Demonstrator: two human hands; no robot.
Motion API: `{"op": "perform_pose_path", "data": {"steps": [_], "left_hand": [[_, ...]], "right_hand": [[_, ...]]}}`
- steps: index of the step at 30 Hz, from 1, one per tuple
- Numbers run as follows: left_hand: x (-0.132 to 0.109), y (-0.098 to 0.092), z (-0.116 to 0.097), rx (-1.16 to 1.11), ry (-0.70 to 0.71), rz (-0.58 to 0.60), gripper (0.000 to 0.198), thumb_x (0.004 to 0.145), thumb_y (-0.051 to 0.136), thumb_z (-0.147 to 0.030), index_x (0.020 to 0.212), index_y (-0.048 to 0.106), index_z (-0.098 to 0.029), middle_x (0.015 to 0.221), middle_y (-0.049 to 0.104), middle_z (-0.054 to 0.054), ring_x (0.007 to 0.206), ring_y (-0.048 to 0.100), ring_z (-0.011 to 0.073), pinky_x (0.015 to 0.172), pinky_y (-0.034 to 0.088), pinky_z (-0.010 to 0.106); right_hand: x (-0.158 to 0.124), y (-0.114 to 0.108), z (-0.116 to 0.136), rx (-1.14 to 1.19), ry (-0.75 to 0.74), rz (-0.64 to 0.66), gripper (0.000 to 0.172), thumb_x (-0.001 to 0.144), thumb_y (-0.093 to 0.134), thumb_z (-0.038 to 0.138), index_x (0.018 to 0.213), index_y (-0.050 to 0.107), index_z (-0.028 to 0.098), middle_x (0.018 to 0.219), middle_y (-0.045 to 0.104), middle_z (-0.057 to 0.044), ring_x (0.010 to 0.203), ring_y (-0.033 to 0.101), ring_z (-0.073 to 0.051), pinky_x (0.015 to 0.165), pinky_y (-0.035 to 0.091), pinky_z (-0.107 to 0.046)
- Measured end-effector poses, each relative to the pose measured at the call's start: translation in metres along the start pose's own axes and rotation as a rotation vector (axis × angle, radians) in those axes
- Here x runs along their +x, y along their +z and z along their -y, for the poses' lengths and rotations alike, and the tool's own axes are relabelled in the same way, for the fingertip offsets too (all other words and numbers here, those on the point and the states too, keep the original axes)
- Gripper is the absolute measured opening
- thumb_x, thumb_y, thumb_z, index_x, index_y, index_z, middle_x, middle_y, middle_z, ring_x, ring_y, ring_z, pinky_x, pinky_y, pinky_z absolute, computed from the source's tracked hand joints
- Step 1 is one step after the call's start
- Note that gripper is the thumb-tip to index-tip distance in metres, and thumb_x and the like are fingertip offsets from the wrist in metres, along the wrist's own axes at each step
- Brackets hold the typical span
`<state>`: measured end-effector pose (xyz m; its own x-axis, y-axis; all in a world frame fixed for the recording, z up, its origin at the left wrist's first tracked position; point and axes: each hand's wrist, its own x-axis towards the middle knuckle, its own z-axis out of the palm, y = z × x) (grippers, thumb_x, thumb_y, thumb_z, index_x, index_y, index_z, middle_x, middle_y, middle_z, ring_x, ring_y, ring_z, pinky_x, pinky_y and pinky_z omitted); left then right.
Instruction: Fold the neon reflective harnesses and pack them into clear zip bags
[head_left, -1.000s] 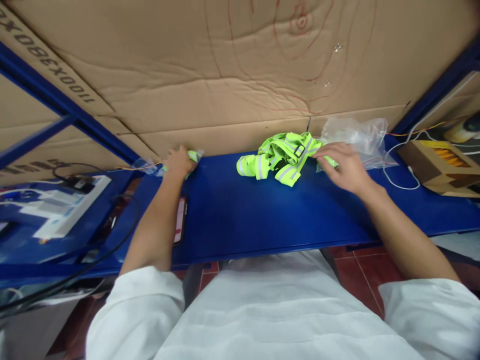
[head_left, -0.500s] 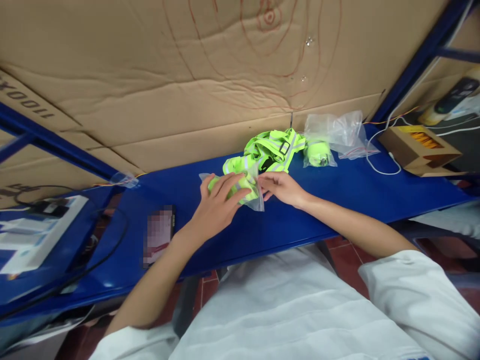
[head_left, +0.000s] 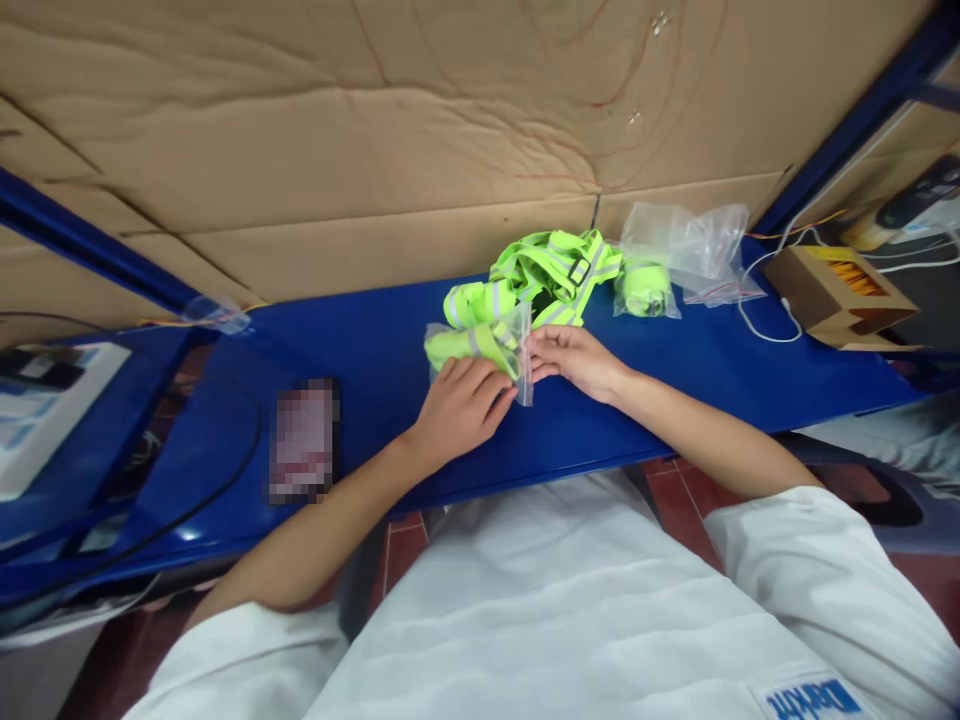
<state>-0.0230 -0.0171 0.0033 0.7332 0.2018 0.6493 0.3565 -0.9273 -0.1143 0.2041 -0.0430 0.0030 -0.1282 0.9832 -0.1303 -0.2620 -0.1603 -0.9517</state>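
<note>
A clear zip bag (head_left: 474, 346) with a rolled yellow-green reflective strap inside lies on the blue table, its zip edge facing right. My left hand (head_left: 463, 408) has its fingers bent together over the bag's near edge, gripping it by the lower right corner; the thumb tip is partly hidden. At the zip edge, my right hand (head_left: 576, 360) pinches the plastic between thumb and fingers. Just behind the bag lies a loose heap of yellow-green reflective straps (head_left: 547, 268) with a black buckle.
Right of the heap sit another filled zip bag (head_left: 646, 288) and several flat plastic bags (head_left: 686, 243). An open cardboard box (head_left: 817, 290) and a white cable (head_left: 765, 335) lie farther right. A phone (head_left: 304, 440) rests at left. Cardboard (head_left: 375, 150) walls the table's back.
My left hand has slid off the top of the bag to its near edge, uncovering the rolled strap. My right hand stays at the zip edge. The camera view has shifted slightly.
</note>
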Motion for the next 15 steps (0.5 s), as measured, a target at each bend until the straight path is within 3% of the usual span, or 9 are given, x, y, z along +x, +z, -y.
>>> {"op": "perform_pose_path", "data": {"steps": [3,5,10,15], "left_hand": [[0.0,-0.003,0.001,-0.154,-0.121,-0.096,0.025,0.101,0.068,-0.038,0.086,0.061,-0.02,0.081,0.067,0.003,0.077,0.06,0.0192,0.076,0.047,0.033],[0.0,-0.004,-0.002,-0.129,-0.127,-0.127,0.035,0.098,0.073,-0.043,0.077,0.056,-0.021,0.072,0.062,0.001,0.071,0.057,0.0175,0.07,0.045,0.031],[-0.002,-0.003,-0.009,-0.037,-0.13,-0.091,0.032,0.1,0.068,-0.022,0.071,0.054,-0.021,0.068,0.061,0.0,0.068,0.056,0.0162,0.066,0.042,0.031],[-0.003,-0.001,-0.007,-0.042,-0.114,-0.098,0.029,0.098,0.063,-0.017,0.071,0.053,-0.021,0.07,0.062,0.0,0.069,0.058,0.0161,0.069,0.045,0.03]], "right_hand": [[-0.002,0.006,-0.006,0.009,-0.075,0.053,0.048,0.071,0.098,0.046,0.093,0.072,0.014,0.084,0.076,-0.004,0.078,0.075,-0.014,0.073,0.065,-0.025],[-0.003,0.009,-0.009,-0.022,-0.096,0.092,0.044,0.072,0.098,0.042,0.093,0.073,0.014,0.083,0.076,-0.003,0.076,0.073,-0.014,0.071,0.064,-0.024],[-0.007,0.013,-0.01,-0.059,-0.117,0.136,0.039,0.074,0.097,0.038,0.093,0.073,0.015,0.084,0.077,-0.002,0.072,0.071,-0.011,0.069,0.062,-0.023],[-0.01,0.013,-0.01,-0.141,-0.081,0.166,0.042,0.075,0.097,0.043,0.094,0.071,0.015,0.083,0.077,-0.003,0.072,0.071,-0.012,0.068,0.061,-0.024]]}}
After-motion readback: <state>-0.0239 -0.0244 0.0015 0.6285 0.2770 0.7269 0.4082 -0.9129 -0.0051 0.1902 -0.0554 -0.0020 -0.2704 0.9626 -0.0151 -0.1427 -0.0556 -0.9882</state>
